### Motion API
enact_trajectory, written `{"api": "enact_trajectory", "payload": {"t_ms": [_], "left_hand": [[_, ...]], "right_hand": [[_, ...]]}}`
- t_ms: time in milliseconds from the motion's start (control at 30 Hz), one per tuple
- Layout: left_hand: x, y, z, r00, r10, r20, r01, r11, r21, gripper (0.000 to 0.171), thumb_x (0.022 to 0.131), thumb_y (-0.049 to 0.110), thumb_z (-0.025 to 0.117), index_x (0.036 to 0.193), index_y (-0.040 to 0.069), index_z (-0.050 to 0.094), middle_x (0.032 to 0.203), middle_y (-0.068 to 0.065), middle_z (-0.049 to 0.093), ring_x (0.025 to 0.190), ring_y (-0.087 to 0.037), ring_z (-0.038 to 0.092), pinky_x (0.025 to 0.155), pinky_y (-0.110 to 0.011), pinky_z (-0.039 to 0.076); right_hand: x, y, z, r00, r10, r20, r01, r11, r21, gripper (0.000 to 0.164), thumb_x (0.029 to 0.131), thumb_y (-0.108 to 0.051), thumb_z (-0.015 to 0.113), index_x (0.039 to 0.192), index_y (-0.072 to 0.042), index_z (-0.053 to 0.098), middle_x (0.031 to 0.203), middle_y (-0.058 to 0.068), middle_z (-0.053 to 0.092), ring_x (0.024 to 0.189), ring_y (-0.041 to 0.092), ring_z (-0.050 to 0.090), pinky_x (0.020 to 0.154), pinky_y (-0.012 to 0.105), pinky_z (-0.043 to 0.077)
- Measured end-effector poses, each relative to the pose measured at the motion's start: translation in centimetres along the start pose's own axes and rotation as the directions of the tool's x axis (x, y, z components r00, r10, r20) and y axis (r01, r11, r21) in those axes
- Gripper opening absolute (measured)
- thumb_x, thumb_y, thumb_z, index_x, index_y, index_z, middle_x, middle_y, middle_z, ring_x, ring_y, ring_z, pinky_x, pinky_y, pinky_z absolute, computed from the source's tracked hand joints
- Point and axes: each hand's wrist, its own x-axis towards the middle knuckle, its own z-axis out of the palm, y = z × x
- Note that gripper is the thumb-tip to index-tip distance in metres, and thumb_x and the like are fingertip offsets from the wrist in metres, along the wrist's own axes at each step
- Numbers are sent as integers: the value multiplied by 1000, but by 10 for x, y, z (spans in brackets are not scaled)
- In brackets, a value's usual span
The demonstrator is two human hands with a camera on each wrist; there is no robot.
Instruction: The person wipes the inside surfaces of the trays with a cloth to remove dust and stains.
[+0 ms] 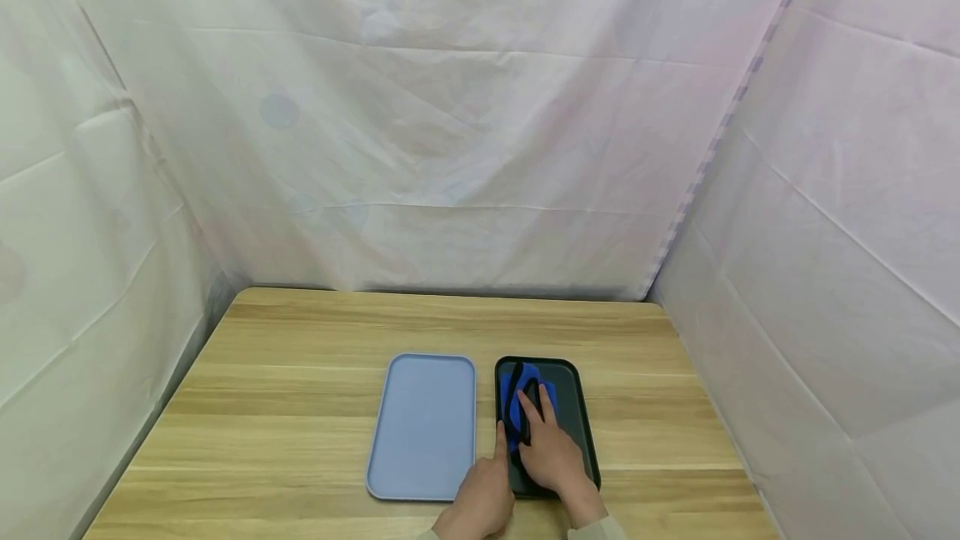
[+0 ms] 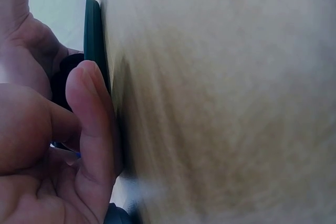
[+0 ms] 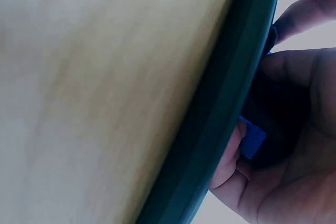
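A blue fabric piece with black bands (image 1: pixel 513 407) lies in the dark green tray (image 1: pixel 575 415). Its exact kind is unclear, since my right hand (image 1: pixel 553 452) covers part of it. That hand presses on the fabric, two fingers straight and spread. From the left, my left hand (image 1: pixel 486 492) points its straight index finger at the fabric's edge, by the tray's left rim; the other fingers are folded back. In the right wrist view a blue edge (image 3: pixel 253 139) of the fabric shows beside the curled lower fingers. The left wrist view shows the thumb beside the green tray.
A light blue tray (image 1: pixel 423 427) lies to the left of the green one, with a narrow strip of wood between them. Both trays lie on a wooden table (image 1: pixel 285 415). White cloth walls (image 1: pixel 450 123) stand behind and on both sides.
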Motion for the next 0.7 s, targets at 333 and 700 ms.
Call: {"api": "enact_trajectory", "payload": {"t_ms": [333,700], "left_hand": [[0,0,0,1000,-9,10,9,1000,-2,85,90,-6,63,163,-2,21,51,-1,48,41,-14,44,43,-28,39],[0,1,-1,1000,-11,15,12,1000,-7,85,90,-5,63,163,-3,21,51,-1,48,41,-15,44,44,-28,39]], "right_hand": [[-5,-1,1,1000,-9,-4,9,1000,1,81,92,-18,70,163,-29,33,175,14,12,46,16,45,42,32,36],[-9,3,3,1000,-3,9,3,1000,7,83,92,-16,70,164,-31,31,175,13,11,46,15,46,43,31,36]]}}
